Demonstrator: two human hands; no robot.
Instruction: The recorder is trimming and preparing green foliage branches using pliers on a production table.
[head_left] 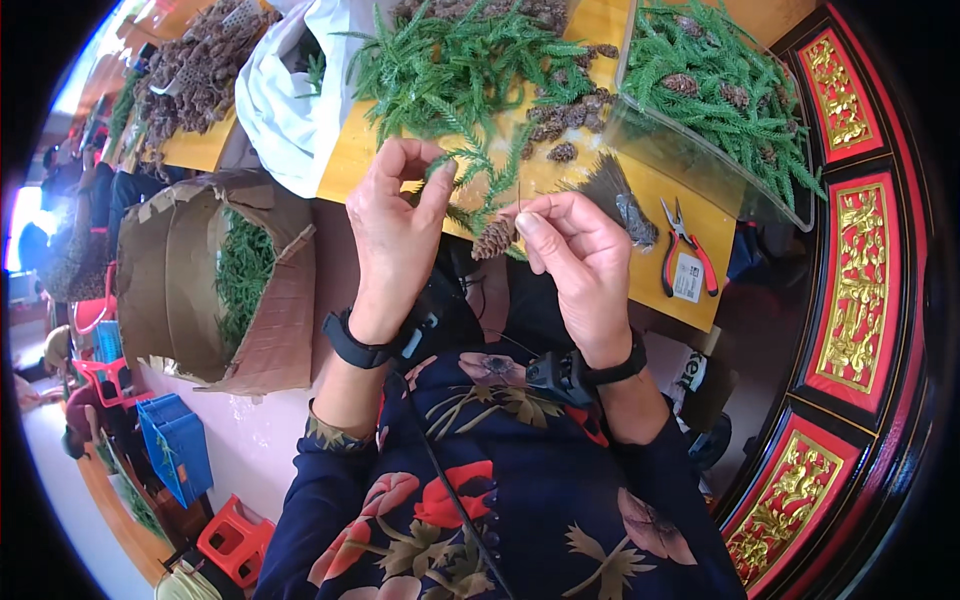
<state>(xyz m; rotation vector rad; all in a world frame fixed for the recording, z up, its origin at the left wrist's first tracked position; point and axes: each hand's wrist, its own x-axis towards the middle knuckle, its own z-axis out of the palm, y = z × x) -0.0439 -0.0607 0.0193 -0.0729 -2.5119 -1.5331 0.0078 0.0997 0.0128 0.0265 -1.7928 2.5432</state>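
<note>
My left hand [400, 225] is closed, thumb and fingers pinching a green artificial pine sprig [478, 160] over the near edge of the table. My right hand [580, 255] is closed too, pinching a thin wire at a brown pine cone [494, 239]. The cone hangs just left of the right fingertips, close against the lower sprig needles; whether the two are joined, I cannot tell. On the table to the right of the hands lie a bundle of dark thin wires [612, 190] and red-and-black pliers [690, 250].
Ahead is a heap of green sprigs [450, 60] with loose pine cones [562, 151] beside it. A clear bin [690, 155] at the right holds sprigs and cones. A white bag [285, 110] and an open cardboard box [175, 280] stand left. Carved red-and-gold panels [862, 280] line the right.
</note>
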